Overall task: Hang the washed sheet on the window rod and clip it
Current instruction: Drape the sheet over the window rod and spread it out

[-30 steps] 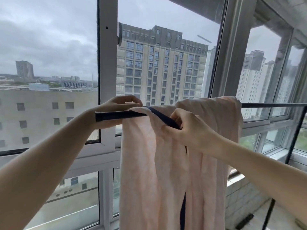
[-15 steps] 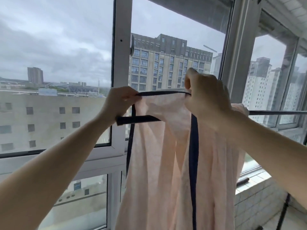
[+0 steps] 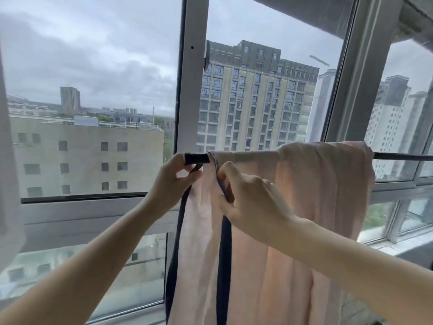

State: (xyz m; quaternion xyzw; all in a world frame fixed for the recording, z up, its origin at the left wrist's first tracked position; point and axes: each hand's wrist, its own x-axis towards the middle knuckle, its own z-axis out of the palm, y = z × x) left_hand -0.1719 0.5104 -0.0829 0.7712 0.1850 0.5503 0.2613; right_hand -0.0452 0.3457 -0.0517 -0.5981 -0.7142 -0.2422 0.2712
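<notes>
A pale pink sheet (image 3: 316, 207) with dark navy edging (image 3: 223, 254) hangs draped over a thin black rod (image 3: 403, 157) that runs across the window. The rod's left end (image 3: 196, 158) sticks out bare past the cloth. My left hand (image 3: 173, 181) sits just under that end and pinches the far navy edge of the sheet. My right hand (image 3: 248, 200) grips the near navy edge a little below the rod. No clip is in view.
A white window frame post (image 3: 189, 90) stands right behind the rod's end. A horizontal sill bar (image 3: 82, 207) crosses below. Angled window panes (image 3: 398, 113) continue to the right, with a tiled ledge (image 3: 398, 247) under them. Buildings lie outside.
Both hands have come down from above the rod. The lifted sheet edge now lies over the rod, spread further left toward its end, and each hand holds a navy edge below it.
</notes>
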